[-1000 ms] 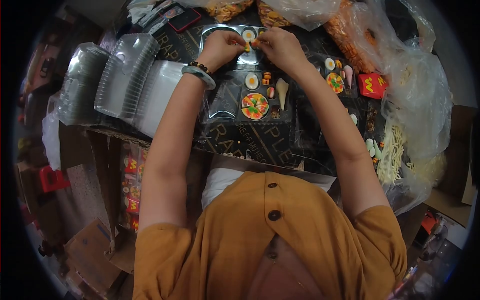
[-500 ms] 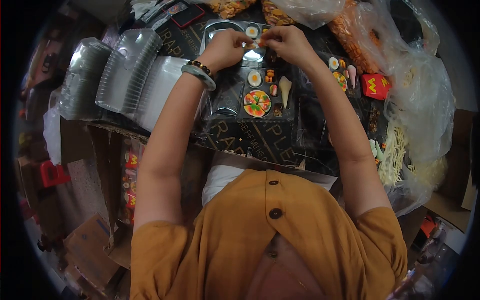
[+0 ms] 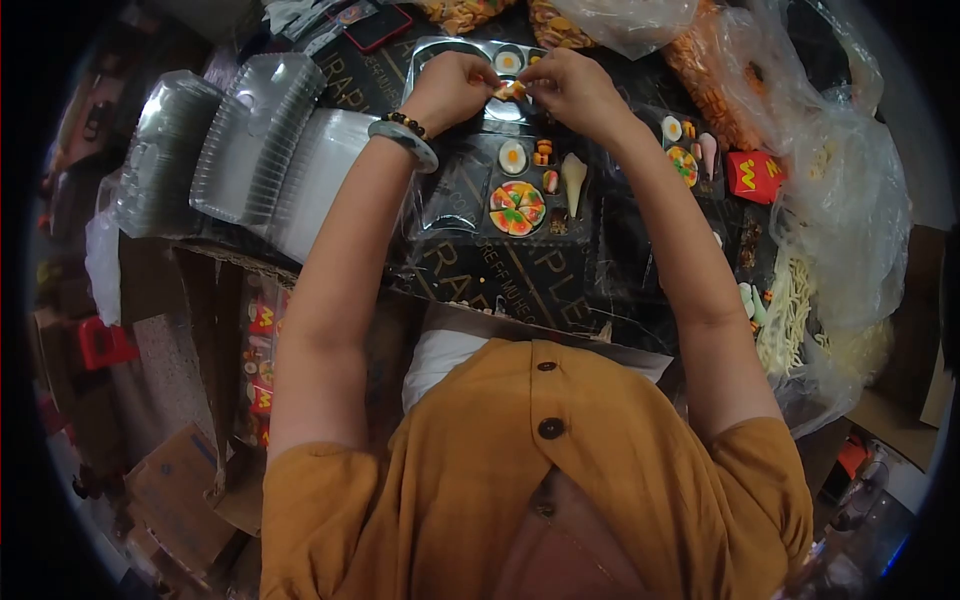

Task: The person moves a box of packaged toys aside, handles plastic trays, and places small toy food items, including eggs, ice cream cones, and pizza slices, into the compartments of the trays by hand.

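My left hand point(image 3: 458, 88), wearing a beaded bracelet and a bangle, pinches small orange-and-yellow toy pizza slices point(image 3: 511, 90) over the far clear plastic tray point(image 3: 428, 58). Facing it, my right hand point(image 3: 580, 90) has its fingers closed at the other side of these pieces. A toy fried egg point(image 3: 508, 62) sits in that tray just beyond my fingertips. Nearer to me lies a filled tray with another fried egg point(image 3: 512, 157), a toy burger point(image 3: 543, 152), a sliced toy pizza point(image 3: 517, 208) and a pale cone-shaped piece point(image 3: 573, 184).
Stacked clear trays point(image 3: 255, 140) stand at the left. Another filled tray with a small pizza point(image 3: 682, 166) lies at the right, beside a red fries box point(image 3: 753, 176). Plastic bags point(image 3: 840, 200) and pale noodle-like strands point(image 3: 790, 310) cover the right side. A phone-like device point(image 3: 375, 25) lies at the back.
The pizza pieces between my fingertips have come into clearer view, lower over the tray. My right hand has shifted slightly toward me; the filled trays stay in place.
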Motion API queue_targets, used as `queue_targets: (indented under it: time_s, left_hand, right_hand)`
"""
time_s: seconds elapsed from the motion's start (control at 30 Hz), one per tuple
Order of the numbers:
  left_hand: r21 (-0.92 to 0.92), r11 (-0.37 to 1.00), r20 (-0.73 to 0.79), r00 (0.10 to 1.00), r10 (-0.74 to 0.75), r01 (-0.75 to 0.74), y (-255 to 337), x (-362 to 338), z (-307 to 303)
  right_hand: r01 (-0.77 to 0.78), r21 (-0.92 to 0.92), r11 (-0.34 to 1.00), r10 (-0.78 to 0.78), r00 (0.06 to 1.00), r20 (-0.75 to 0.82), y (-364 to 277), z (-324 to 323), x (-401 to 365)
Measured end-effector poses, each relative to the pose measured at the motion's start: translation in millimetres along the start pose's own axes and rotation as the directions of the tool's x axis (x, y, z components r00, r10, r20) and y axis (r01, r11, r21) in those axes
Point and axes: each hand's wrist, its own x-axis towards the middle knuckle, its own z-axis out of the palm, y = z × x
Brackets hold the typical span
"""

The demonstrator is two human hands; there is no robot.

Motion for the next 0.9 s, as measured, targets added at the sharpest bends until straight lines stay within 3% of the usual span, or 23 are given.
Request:
queue_targets:
  time_s: [0.1, 0.2, 0.33, 0.43, 0.5, 0.63, 0.73, 0.8, 0.9]
  left_hand:
    - [-0.021, 0.999, 0.002, 0.999, 0.044, -0.044, -10.8, 4.7, 3.4]
    - [-0.060, 0.997, -0.024, 0.998, 0.053, -0.055, -12.6, 3.5, 1.5]
    - [-0.164, 0.986, -0.045, 0.999, 0.003, -0.011, -2.0, -2.3, -4.6]
    - [-0.021, 0.994, 0.041, 0.994, -0.104, 0.105, 6.2, -6.0, -4.3]
    - [0.119, 0.993, -0.030, 0.999, 0.026, -0.022, 7.8, -6.7, -2.4]
    - [0.072, 0.996, -0.050, 0.998, 0.049, -0.045, 1.2, -3.3, 0.8]
    - [0.134, 0.991, -0.059, 0.998, 0.029, -0.021, 5.0, -2.3, 1.9]
    - [0.174, 0.985, -0.113, 0.993, 0.020, 0.000, 3.7, 0.0, 5.0]
    - [0.219, 0.976, -0.111, 0.994, 0.011, 0.014, 7.8, 0.6, 3.2]
  right_hand:
    - [0.134, -0.136, 0.982, -0.139, 0.990, -0.029, 2.7, 5.3, -1.6]
    - [0.159, -0.190, 0.969, -0.175, 0.982, -0.074, 4.4, 4.0, -3.0]
    - [0.088, -0.121, 0.989, -0.099, 0.991, -0.085, -1.6, 1.8, -4.5]
    - [0.102, -0.193, 0.976, -0.119, 0.990, -0.079, -5.3, 4.5, -6.1]
    - [0.091, -0.244, 0.965, -0.103, 0.994, -0.037, -6.1, 5.2, -5.7]
    - [0.090, -0.245, 0.965, -0.103, 0.994, -0.039, -7.7, 9.0, -4.4]
    - [0.085, -0.302, 0.949, -0.101, 0.994, -0.038, -11.4, 11.8, -1.1]
    - [-0.005, -0.242, 0.970, -0.020, 0.995, -0.100, -14.2, 12.0, -0.7]
    - [0.096, -0.300, 0.949, -0.121, 0.990, -0.066, -11.4, 13.5, 0.6]
